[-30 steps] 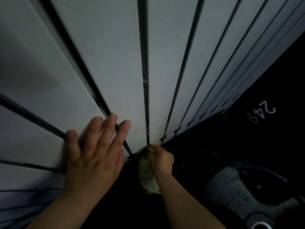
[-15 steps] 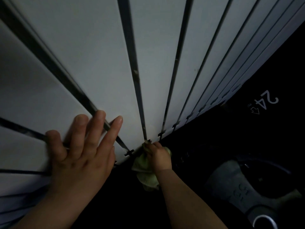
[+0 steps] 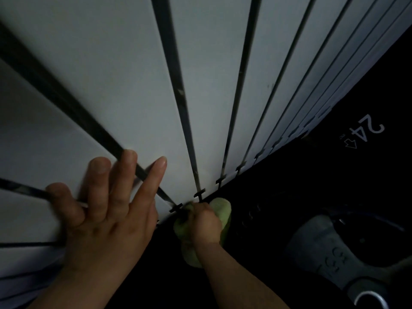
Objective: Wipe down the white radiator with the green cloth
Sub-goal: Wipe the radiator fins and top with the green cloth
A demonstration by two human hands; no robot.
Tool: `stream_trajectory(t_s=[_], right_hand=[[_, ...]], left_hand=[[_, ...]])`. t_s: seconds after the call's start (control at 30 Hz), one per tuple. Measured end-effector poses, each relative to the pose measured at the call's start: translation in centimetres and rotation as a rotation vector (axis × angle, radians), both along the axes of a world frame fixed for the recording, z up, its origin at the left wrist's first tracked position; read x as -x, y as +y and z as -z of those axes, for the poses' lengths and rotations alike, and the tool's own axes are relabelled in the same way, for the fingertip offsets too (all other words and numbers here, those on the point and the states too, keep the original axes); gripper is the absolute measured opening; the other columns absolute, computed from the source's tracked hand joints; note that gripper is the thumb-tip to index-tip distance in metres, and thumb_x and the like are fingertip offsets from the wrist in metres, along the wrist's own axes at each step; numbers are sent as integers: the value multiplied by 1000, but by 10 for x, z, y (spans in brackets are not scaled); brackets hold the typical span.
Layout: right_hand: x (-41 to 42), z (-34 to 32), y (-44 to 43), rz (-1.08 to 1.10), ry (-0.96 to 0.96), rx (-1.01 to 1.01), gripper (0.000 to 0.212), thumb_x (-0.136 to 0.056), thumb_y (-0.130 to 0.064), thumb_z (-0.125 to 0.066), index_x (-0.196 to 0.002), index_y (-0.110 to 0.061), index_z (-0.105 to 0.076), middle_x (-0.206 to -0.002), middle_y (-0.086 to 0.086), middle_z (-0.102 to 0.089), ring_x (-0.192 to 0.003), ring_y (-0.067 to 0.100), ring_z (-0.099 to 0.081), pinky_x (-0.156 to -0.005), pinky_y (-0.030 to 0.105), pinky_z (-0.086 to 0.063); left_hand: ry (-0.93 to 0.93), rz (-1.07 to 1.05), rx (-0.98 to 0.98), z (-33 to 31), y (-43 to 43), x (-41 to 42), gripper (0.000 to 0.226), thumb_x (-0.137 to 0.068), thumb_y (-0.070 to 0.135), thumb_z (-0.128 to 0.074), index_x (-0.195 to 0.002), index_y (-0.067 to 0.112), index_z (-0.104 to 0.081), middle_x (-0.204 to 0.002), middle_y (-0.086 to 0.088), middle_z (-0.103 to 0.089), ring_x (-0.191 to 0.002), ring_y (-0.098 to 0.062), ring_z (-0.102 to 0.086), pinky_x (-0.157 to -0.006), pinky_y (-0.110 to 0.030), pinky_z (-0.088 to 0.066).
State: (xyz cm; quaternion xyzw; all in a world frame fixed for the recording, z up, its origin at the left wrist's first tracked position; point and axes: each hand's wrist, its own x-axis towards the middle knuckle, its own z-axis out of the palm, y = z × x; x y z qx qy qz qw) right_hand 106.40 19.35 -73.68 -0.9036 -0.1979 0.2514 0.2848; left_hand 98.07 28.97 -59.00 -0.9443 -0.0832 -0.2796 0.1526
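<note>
Wiping is in hand at the bottom edge of the radiator (image 3: pixel 124 90). Right hand (image 3: pixel 206 226) is clenched around the cloth (image 3: pixel 224 211) and presses it to the radiator where one dark slot ends. Left hand (image 3: pixel 111 219) lies flat on the radiator panels, fingers straight and spread, grasping nothing. By my judgement, the next move calls for sliding the cloth along this edge or up a panel with steady pressure.
</note>
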Motion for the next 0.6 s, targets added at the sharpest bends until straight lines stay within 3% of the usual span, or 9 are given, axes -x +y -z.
stream_trajectory(t_s=[0.1, 0.13, 0.23, 0.3, 0.4, 0.5, 0.6], right_hand=[[-4, -9, 0, 683, 192, -230, 24, -92, -16, -46, -106, -5, -62, -108, 15, -63, -99, 28, -58, -70, 22, -36], [-6, -6, 0, 791, 187, -274, 24, -91, -15, -49, -108, -4, -62, -110, 16, -63, -100, 28, -58, -74, 23, -37], [-5, -11, 11, 600, 139, -238, 29, -92, -17, -50, -117, -5, -58, -123, 11, -54, -107, 25, -54, -85, 18, -33], [-3, -9, 19, 515, 209, -257, 31, -91, -9, -48, -120, -2, -56, -128, 13, -46, -108, 27, -52, -86, 14, -31], [-19, -12, 18, 601, 458, -380, 21, -87, 3, -46, -101, 7, -62, -103, 14, -56, -90, 23, -53, -77, 14, -40], [-33, -15, 5, 573, 728, -495, 20, -86, 2, -50, -74, -10, -61, -81, 11, -60, -77, 22, -54, -74, 28, -45], [-42, -14, -5, 552, 871, -549, 24, -88, 0, -44, -73, -11, -59, -76, 9, -58, -72, 22, -54, -71, 28, -45]], left_hand=[[13, -14, 2, -1, 0, 1, 70, -84, 19, -53, -147, 18, -23, -156, -5, 8, -143, -22, 10, -72, -69, -43], [15, -14, 7, -1, 0, 1, 70, -84, 20, -53, -147, 19, -22, -156, -4, 8, -143, -22, 11, -73, -69, -43], [29, -11, 21, -1, -1, 1, 69, -86, 21, -51, -147, 19, -20, -156, -3, 11, -142, -22, 12, -71, -69, -43], [32, -14, 33, -1, -1, 1, 68, -87, 22, -50, -148, 20, -18, -155, -3, 11, -142, -20, 13, -70, -69, -43], [37, -14, 53, 0, 0, -1, 70, -86, 21, -51, -148, 21, -17, -155, 0, 11, -142, -17, 12, -68, -70, -43], [38, 1, 57, 0, 2, 0, 69, -87, 20, -50, -148, 21, -18, -155, 0, 12, -142, -17, 13, -70, -74, -42], [53, 4, 78, 1, 2, 2, 65, -90, 20, -46, -148, 23, -17, -155, 2, 13, -141, -16, 14, -74, -75, -39]])
